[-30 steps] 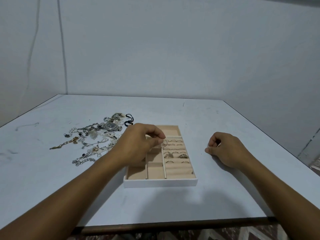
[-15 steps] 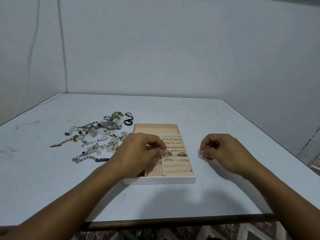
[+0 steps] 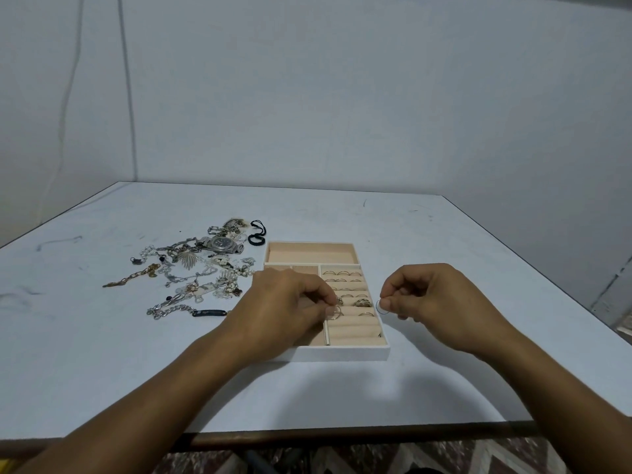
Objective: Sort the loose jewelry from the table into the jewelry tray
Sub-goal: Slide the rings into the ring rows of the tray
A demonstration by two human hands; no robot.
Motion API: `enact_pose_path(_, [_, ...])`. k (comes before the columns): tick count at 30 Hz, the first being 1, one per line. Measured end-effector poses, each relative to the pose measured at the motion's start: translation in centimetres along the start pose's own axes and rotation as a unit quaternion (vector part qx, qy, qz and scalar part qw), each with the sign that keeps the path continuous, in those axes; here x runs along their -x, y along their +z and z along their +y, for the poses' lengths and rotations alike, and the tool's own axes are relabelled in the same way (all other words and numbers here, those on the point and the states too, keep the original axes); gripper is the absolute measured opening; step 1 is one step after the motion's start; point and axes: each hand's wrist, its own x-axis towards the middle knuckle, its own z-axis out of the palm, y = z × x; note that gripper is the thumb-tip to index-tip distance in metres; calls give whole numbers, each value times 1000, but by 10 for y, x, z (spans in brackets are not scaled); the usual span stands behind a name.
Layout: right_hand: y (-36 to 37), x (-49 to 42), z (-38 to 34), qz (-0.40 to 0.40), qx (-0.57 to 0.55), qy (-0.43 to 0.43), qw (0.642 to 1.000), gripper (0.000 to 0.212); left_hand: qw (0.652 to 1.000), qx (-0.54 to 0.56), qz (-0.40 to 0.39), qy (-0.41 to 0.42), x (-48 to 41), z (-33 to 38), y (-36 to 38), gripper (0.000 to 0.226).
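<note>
A white jewelry tray [image 3: 342,353] with beige lining sits mid-table; its right section holds several rings in padded rolls. My left hand [image 3: 287,309] hovers over the tray's left side and pinches a thin silver ring [image 3: 337,312] above the ring rolls. My right hand [image 3: 431,295] is by the tray's right edge, pinching another thin ring [image 3: 381,306] between thumb and forefinger. A pile of loose jewelry [image 3: 191,271], with chains, bracelets and a wristwatch [image 3: 220,243], lies left of the tray.
A black cord loop [image 3: 257,232] lies at the pile's far end. The long far compartment [image 3: 311,253] of the tray holds nothing. The table's front edge [image 3: 307,436] runs just below my forearms; walls stand behind and to the right.
My left hand has moved nearer along the ring rolls with its ring. My right hand rose off the table and moved left to the tray's edge, now pinching a ring.
</note>
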Motion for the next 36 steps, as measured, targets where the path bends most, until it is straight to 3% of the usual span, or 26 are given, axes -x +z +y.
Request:
enact_pose_path(15, [3,0,6,-3,-6,14,1000,10,995,-54,16,80,5,0,4,3])
enact_pose_path(23, [4,-1,8,5,-8,13,1000,10,981,-121,36,145,6,-6,8,15])
enact_pose_path(36, [7,-2,11,9,3,11,1000,11,969,-183,29,166,17,-9,11,23])
